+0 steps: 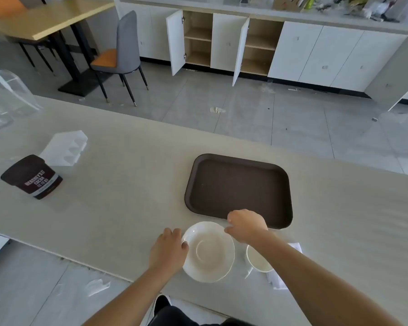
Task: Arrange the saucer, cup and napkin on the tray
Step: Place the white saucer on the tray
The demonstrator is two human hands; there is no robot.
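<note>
Saucer (209,251): white, flat on the surface (127,184), directly between the two hands. Left hand (169,251) touches its left rim, fingers curled against the edge; grip not confirmed, cannot tell whether closed on it. Right hand (245,225) sits at the saucer's far-right rim, fingers bent downward to the edge; contact likely, but a firm pinch cannot be told.

Cup (257,261): white, just right of the saucer, under the right forearm, partly hidden. Upright, interior visible.

Napkin (277,281): white, lies beneath and right of the cup, mostly covered by the right forearm.

Tray (239,189): dark brown, rectangular, just beyond the right hand; its near edge lies under the knuckles. Nothing rests on it.

Far left of the left hand: a brown cocoa tub (32,177), and a white plastic piece (65,148) beside it.
</note>
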